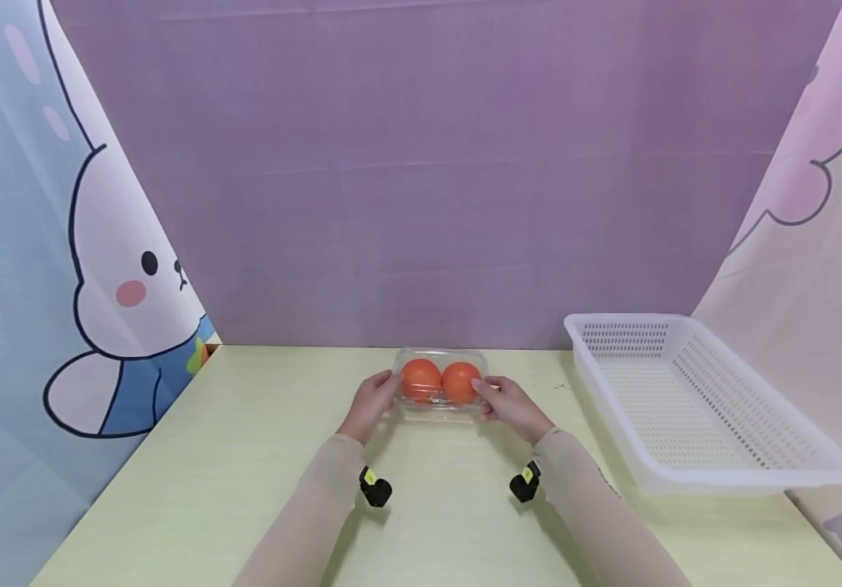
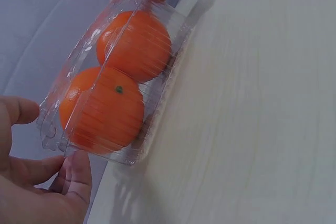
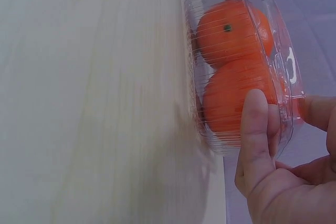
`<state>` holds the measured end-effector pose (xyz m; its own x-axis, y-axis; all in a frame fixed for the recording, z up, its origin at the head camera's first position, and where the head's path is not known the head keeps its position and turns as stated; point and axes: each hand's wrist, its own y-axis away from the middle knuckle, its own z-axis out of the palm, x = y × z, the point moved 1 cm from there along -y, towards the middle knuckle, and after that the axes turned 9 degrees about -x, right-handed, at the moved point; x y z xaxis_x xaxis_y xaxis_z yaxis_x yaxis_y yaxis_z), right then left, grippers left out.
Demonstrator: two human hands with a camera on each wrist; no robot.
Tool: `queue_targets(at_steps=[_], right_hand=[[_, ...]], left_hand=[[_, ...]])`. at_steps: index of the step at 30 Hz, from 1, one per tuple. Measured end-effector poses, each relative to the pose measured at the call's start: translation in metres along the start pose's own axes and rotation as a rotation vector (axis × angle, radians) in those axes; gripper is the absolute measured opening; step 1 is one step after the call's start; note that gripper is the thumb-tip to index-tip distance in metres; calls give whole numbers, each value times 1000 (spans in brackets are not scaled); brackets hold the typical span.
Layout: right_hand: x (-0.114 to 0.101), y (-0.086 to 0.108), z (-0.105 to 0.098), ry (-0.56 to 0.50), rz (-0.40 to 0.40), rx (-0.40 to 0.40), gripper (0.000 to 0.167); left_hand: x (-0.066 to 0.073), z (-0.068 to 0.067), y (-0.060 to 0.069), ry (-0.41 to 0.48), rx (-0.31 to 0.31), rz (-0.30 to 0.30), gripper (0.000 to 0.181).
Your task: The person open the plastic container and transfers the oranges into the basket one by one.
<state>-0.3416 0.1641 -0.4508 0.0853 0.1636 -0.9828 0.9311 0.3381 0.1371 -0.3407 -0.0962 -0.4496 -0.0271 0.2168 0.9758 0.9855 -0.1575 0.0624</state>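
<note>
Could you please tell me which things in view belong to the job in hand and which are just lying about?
Belonging to the job:
clear plastic container
two orange fruits inside it

Apparently just lying about:
white basket at the right, untouched
purple cloth behind

A clear, thin plastic clamshell box (image 1: 440, 412), rectangular and finely ribbed along its near wall, stands at the far side of the pale tabletop (image 1: 457, 505), its long side facing the person. Whether its lid is fully latched cannot be told. Inside, a round, glossy left orange (image 1: 421, 378) with a small green stem button on its near face touches a similar round, glossy right orange (image 1: 460, 383). The left hand (image 1: 372, 405) pinches the box's left end; the right hand (image 1: 512, 409) grips its right end, thumb in front.
</note>
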Motion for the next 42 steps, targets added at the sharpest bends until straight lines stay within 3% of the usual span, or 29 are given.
queue_targets(at_steps=[4, 12, 19, 27, 34, 38, 42], right_hand=[[0, -1, 0, 1, 2, 3, 64], [2, -2, 0, 5, 4, -3, 66], [1, -1, 0, 3, 9, 4, 65], [2, -2, -1, 4, 3, 1, 64], [1, -1, -1, 11, 0, 4, 65], [1, -1, 0, 15, 9, 11, 65], [2, -1, 0, 22, 11, 17, 65]], left_hand=[[-1, 0, -3, 30, 1, 2, 65], [-2, 0, -7, 124, 2, 11, 36], [-3, -1, -9, 149, -13, -9, 47], [-7, 1, -13, 182, -39, 3, 31], [-10, 0, -15, 207, -33, 10, 27], [-2, 0, -9, 227, -44, 16, 28], [-4, 0, -10, 225, -32, 13, 31]])
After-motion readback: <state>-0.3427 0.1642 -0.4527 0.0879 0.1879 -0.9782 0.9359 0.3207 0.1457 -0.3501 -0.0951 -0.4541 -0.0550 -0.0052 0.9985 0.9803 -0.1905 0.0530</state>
